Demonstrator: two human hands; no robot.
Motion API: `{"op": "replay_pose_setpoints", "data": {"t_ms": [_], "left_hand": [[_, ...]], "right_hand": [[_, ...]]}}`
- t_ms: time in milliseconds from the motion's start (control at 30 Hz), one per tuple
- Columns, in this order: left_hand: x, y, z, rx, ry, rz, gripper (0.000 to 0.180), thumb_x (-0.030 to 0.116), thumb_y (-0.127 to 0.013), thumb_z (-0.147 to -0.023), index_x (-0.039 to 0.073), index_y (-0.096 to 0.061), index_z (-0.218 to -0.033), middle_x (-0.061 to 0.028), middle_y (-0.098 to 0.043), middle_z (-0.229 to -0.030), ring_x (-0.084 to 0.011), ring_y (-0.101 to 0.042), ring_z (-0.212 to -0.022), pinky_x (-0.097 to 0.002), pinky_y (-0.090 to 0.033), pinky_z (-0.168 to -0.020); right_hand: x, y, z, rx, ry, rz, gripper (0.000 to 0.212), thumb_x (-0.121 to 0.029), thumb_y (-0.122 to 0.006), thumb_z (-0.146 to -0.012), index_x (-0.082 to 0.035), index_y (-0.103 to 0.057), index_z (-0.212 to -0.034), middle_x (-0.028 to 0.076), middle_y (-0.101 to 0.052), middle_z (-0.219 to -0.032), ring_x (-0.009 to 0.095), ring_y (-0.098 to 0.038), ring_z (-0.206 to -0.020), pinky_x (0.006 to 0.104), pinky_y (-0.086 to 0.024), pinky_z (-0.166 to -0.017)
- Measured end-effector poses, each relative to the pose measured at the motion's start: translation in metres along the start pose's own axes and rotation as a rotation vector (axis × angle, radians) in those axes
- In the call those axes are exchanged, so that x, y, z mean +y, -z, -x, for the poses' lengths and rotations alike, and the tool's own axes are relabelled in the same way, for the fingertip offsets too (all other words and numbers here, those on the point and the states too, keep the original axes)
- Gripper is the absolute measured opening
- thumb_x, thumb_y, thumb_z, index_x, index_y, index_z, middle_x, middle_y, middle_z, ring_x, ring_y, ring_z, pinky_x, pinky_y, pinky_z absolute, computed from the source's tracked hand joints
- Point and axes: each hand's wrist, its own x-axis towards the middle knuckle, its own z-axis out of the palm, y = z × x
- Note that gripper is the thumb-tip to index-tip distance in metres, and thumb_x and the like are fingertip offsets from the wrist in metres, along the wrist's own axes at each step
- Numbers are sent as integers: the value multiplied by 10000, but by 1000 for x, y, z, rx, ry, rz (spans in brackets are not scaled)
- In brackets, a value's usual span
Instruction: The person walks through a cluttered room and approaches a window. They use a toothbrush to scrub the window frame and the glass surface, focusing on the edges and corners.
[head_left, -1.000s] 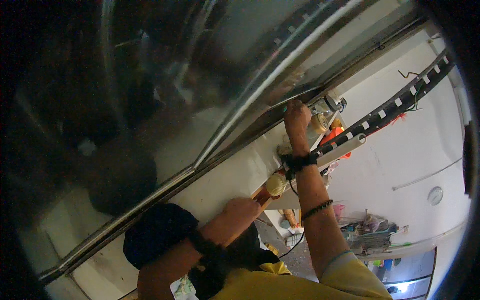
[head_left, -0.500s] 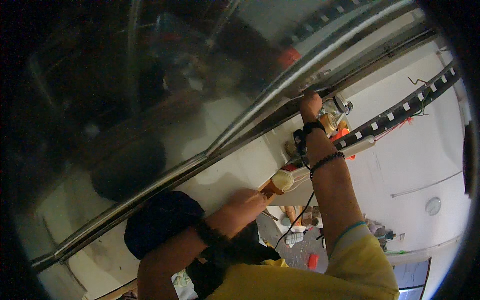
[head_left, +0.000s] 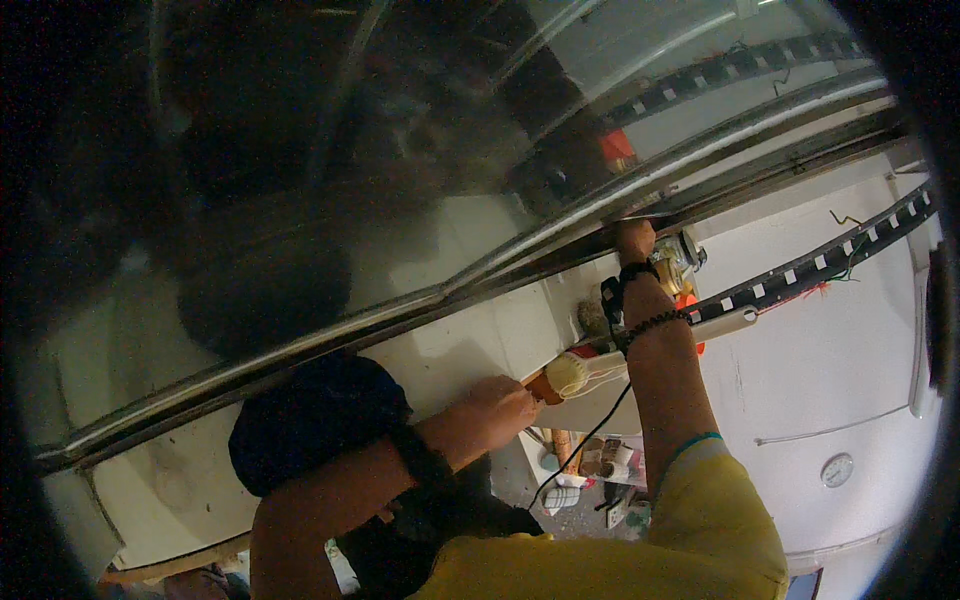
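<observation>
My left hand (head_left: 500,412) rests with curled fingers at the front edge of a white ledge (head_left: 450,365). Close to its fingertips is a brown block-like piece (head_left: 545,389) with a round, cream bristled or corded part (head_left: 568,374). Farther off, my right hand (head_left: 635,238) is closed against the dark lower frame (head_left: 600,240) of a glass pane (head_left: 430,170); its fingertips are hidden. Beside that hand stand a clear jar (head_left: 680,250) and gold-coloured containers. Dark bands circle both wrists.
A rounded dark blue cloth-like shape (head_left: 320,425) lies by my left forearm. A black strip with white marks (head_left: 790,265) runs along the white wall, below which a round dial (head_left: 837,470) hangs. A black cable (head_left: 585,445) passes below my right arm. The glass carries reflections.
The view has shifted and turned slightly, so the frame and wall lie lower in the picture. Both hands stay at about the same places on the ledge and frame.
</observation>
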Motion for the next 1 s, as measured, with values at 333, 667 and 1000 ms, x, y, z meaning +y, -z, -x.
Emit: {"op": "replay_pose_setpoints", "data": {"t_ms": [333, 667, 1000], "left_hand": [[-2, -14, -6, -211, 208, -121, 164, 154, -475, -829, 27, -563, -774, -139, -549, -666, -289, -562, -636, -394, -460, -583], [1, -2, -7, -179, 137, -116, 119, 100, -514, -785, 34, -566, -699, -103, -558, -634, -258, -584, -603, -411, -466, -537], [11, 7, -10, -262, 190, -181, 126, 100, -527, -781, 57, -644, -801, -90, -630, -679, -246, -636, -643, -366, -513, -549]], "right_hand": [[-35, 51, 23, -92, -56, -213, 207, -227, -598, -713, -24, -635, -734, 177, -634, -816, 338, -627, -765, 397, -511, -695], [-18, 72, 2, -81, 21, -93, 228, -231, -609, -717, -18, -650, -785, 165, -645, -832, 332, -623, -757, 388, -501, -644], [-22, 31, 19, 18, -88, -139, 168, -189, -613, -725, -28, -646, -688, 160, -641, -738, 322, -638, -702, 389, -514, -636]]}}
